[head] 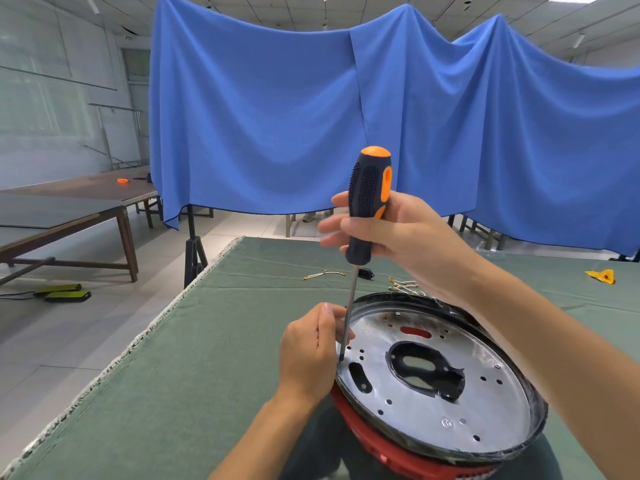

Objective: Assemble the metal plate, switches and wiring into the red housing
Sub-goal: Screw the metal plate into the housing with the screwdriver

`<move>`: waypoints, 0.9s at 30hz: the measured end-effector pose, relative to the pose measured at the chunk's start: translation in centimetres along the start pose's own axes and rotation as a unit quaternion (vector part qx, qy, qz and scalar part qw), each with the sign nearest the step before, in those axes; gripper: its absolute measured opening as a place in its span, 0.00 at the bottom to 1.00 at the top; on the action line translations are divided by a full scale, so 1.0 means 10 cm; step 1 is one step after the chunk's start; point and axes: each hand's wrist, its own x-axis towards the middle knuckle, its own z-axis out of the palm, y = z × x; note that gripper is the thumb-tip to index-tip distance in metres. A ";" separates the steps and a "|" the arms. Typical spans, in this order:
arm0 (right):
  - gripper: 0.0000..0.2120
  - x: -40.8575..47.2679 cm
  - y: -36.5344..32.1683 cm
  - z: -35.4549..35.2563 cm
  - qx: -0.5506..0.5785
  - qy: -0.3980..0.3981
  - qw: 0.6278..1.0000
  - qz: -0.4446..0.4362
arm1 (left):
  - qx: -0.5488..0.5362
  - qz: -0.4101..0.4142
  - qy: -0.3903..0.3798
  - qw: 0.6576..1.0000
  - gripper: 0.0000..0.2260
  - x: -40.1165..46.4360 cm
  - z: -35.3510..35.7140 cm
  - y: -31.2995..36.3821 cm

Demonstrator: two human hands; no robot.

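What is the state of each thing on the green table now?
Screwdriver: upright, tip on the plate's left edge.
Right hand: grips the handle.
Left hand: pinches near the tip.
Metal plate: seated in the housing.
Red housing: tilted, under the plate.
Loose wires: lying unattached.

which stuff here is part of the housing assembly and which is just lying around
In the job: screwdriver, metal plate, red housing, loose wires, black switch.

Lying about: yellow scrap, blue cloth, side tables, orange thing.
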 end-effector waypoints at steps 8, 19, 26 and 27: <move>0.19 0.09 0.07 0.21 -0.203 0.223 0.953 0.002 | 0.003 0.000 -0.001 1.000 0.21 -0.02 0.00 0.00; 0.15 0.08 0.05 -0.01 -0.183 0.170 0.968 -0.015 | 0.010 -0.001 -0.003 1.000 0.21 -0.02 0.01 -0.01; 0.18 0.07 0.09 0.04 -0.158 0.203 0.966 0.005 | 0.013 -0.002 -0.001 1.000 0.20 -0.03 0.00 0.01; 0.16 0.07 0.06 0.01 -0.101 0.164 0.981 0.026 | 0.013 0.000 -0.003 1.000 0.21 -0.03 0.00 0.02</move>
